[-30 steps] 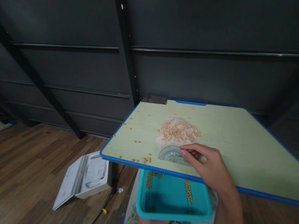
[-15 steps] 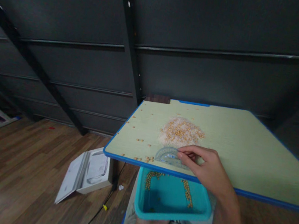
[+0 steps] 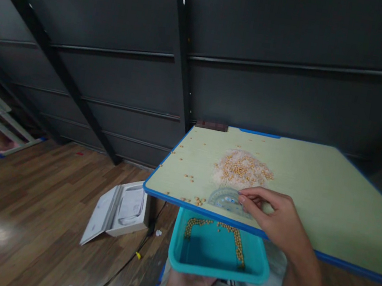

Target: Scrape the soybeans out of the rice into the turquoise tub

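My right hand (image 3: 274, 214) pinches a clear protractor (image 3: 225, 199) by its right end, between thumb and fingertips. The protractor lies on the board near its front edge, just in front of a pile of white rice-like grains mixed with yellow soybeans (image 3: 243, 168). Under that edge is a turquoise plastic basin (image 3: 217, 273), held from below by my left hand (image 3: 186, 285), whose fingers are hidden beneath it. Soybeans in the basin (image 3: 238, 247) gather along its back and sides. A few loose soybeans (image 3: 199, 201) sit left of the protractor at the board's edge.
The pale green tabletop (image 3: 321, 192) has a blue rim. More beans are scattered over its left part. An open white box (image 3: 130, 206) and a black cable (image 3: 128, 261) lie on the wooden floor. Dark panels (image 3: 274, 98) stand behind, and a white rack (image 3: 0, 113) at far left.
The view has turned a little left, so the table appears farther right. Relative to the table, the basin has shifted left, and more beans show along its back. My right hand keeps pinching the protractor.
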Demonstrator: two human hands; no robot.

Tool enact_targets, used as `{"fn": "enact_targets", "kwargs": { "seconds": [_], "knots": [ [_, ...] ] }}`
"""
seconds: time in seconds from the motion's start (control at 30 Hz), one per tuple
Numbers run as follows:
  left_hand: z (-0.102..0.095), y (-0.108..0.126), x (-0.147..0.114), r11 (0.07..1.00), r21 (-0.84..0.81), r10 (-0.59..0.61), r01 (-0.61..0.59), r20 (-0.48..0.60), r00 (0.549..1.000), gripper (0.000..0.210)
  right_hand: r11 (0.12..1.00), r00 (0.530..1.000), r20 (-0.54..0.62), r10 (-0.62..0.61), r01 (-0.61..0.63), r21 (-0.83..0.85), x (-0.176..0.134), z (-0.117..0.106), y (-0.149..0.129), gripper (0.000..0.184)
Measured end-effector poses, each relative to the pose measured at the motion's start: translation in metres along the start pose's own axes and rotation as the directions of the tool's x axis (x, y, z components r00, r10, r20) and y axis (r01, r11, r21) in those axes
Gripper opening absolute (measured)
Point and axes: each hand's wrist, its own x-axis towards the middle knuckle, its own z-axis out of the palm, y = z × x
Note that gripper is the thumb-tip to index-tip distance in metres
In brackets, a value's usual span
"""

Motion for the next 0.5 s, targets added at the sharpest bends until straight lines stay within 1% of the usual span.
{"fn": "enact_targets", "kwargs": {
  "seconds": [0.1, 0.2, 0.27, 0.4, 0.5],
  "knots": [
    [-0.009, 0.002, -0.003, 1.0, -0.03, 0.002, -0.004, -0.082, 0.997, 0.057, 0.999, 1.0, -0.017, 0.015, -0.015, -0.037, 0.002, 0.001, 0.001, 0.014],
    [-0.015, 0.006, -0.005, 0.999, -0.039, 0.012, -0.02, -0.187, 0.982, 0.056, 0.999, 1.0, 0.005, 0.016, -0.016, -0.052, 0.004, 0.005, 0.0, 0.015],
    [-0.013, 0.01, -0.005, 0.999, -0.039, 0.021, -0.029, -0.181, 0.983, 0.057, 0.999, 1.0, 0.022, 0.012, -0.011, -0.046, 0.005, 0.007, -0.001, 0.014],
    [-0.002, 0.014, -0.003, 0.999, 0.038, 0.037, -0.033, -0.096, 0.995, 0.06, 1.0, 0.998, 0.061, -0.016, 0.017, -0.011, 0.004, 0.007, -0.003, 0.012],
    [0.0, 0.014, -0.001, 0.996, 0.078, 0.051, -0.044, -0.09, 0.995, 0.063, 1.0, 0.998, 0.063, -0.022, 0.022, -0.006, 0.002, 0.005, -0.003, 0.012]
  ]
}}
